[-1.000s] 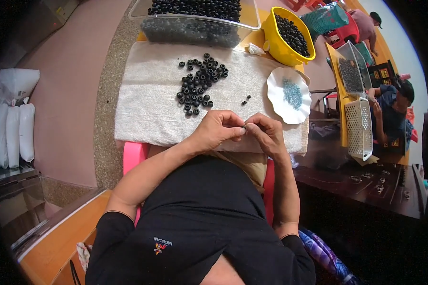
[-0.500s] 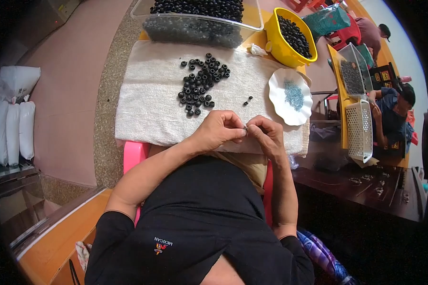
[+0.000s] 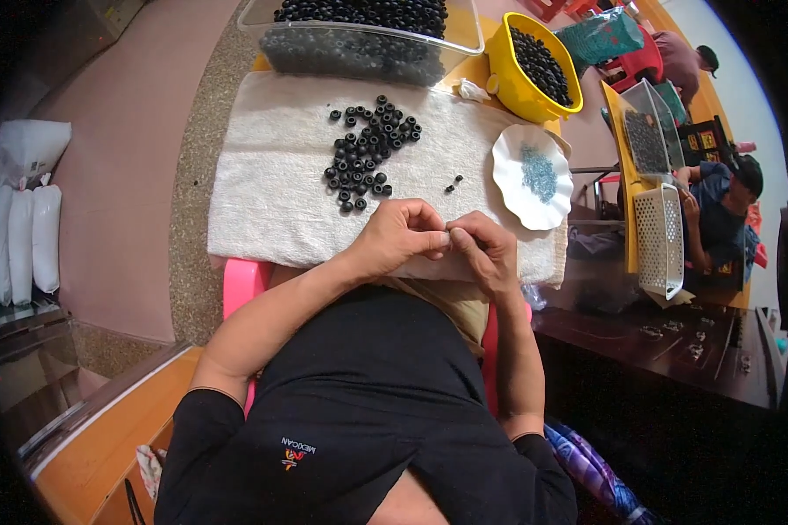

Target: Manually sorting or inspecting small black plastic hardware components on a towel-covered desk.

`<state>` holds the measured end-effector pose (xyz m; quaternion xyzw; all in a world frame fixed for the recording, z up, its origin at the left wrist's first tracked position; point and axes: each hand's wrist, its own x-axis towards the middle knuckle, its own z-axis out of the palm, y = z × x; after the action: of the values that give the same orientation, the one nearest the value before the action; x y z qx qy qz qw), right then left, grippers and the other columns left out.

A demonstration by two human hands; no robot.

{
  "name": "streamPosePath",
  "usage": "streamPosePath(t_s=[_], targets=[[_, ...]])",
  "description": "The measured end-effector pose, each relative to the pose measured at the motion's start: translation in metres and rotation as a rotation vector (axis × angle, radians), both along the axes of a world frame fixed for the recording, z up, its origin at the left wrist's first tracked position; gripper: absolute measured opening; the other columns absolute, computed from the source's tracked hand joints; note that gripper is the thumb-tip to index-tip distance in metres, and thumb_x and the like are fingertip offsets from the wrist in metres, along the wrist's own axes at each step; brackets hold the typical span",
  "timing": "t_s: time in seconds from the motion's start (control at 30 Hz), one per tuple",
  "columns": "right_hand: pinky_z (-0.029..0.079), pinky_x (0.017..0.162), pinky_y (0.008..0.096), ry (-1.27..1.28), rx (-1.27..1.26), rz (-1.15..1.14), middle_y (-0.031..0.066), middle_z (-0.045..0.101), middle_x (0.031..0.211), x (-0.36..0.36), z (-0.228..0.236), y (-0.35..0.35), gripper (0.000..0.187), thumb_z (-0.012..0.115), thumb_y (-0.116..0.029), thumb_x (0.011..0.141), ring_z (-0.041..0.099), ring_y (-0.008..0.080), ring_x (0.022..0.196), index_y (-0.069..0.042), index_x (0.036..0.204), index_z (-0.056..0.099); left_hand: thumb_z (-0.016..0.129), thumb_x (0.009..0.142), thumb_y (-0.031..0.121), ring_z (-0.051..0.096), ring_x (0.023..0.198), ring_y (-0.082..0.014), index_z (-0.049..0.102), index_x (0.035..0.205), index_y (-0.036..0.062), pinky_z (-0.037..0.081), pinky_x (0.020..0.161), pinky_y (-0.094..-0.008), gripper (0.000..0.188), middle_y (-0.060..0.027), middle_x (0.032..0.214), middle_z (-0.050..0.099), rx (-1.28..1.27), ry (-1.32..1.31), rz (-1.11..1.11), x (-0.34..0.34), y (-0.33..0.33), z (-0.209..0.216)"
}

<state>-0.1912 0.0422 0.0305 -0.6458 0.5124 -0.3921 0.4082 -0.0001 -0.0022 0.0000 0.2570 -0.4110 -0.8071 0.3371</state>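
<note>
My left hand and my right hand meet fingertip to fingertip over the near part of a white towel. Both are closed in a pinch. Whatever lies between the tips is too small and covered to name. Beyond my left hand is a loose pile of black, round, bead-like pieces with holes. A few tiny dark pieces rest on the towel just past the fingertips. To the right of them, a white wavy-edged plate holds small clear bluish pieces.
A clear plastic bin of black pieces stands at the far edge, beside a yellow basin of the same. Crumpled white tissue lies near the basin. Off to the right, a person sits by a white perforated basket.
Both hands remain pinched together at nearly the same spot, with the fingers slightly shifted. The whole view has moved a little; the pile and plate look unchanged.
</note>
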Motion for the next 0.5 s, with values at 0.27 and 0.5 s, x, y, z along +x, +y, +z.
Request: streamPosePath(t_s=[0.27,0.5], targets=[[0.048,0.071,0.0282,0.177,-0.201,0.023,0.0139,0.063,0.093,0.009,0.015,0.002,0.022,0.061,-0.001,0.090,0.062,0.0219,0.083,0.000,0.111,0.066,0.070,0.089,0.006,0.065,0.076,-0.0114,0.062,0.095,-0.0008,0.055,0.070,-0.0245,0.013,-0.0063,0.085,0.068,0.052,0.067,0.035,0.003,-0.002,0.000],[0.050,0.061,0.0322,0.539,-0.362,-0.190,0.0102,0.063,0.085,0.004,0.003,-0.039,0.017,0.065,-0.001,0.085,0.063,0.0233,0.067,-0.004,0.101,0.069,0.069,0.089,0.006,0.064,0.075,-0.0119,0.061,0.094,-0.0005,0.055,0.071,-0.0259,0.011,-0.0061,0.084,0.067,0.057,0.045,0.054,0.001,-0.001,-0.001]])
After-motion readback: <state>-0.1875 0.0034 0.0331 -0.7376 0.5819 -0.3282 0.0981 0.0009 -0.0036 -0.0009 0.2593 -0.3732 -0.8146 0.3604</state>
